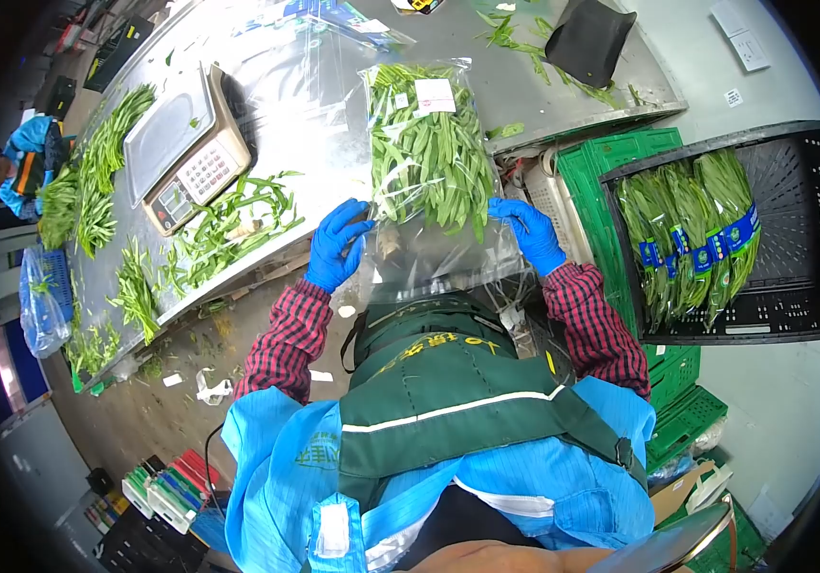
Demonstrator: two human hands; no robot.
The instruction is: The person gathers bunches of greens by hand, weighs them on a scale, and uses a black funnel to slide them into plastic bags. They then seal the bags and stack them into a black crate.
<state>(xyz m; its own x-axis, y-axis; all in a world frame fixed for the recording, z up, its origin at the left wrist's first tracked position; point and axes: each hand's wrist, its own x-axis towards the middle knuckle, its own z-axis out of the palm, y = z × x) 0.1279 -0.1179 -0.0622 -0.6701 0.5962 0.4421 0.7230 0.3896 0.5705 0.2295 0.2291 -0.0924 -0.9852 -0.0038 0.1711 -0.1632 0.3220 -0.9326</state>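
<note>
A clear plastic bag of leafy greens (434,158) with a white label lies at the near edge of the metal table, its loose end hanging towards me. My left hand (338,246), in a blue glove, pinches the bag's left side. On the other side my right hand (532,234), also blue-gloved, grips the right edge of the bag between thumb and fingers. The label (435,95) sits on the upper part of the bag, away from both hands.
A scale (190,153) stands on the metal table (309,143) at left, with loose greens (238,224) beside it. At right, a black crate (782,325) holding bagged greens rests by green crates (586,191). A co-worker (28,167) is at far left.
</note>
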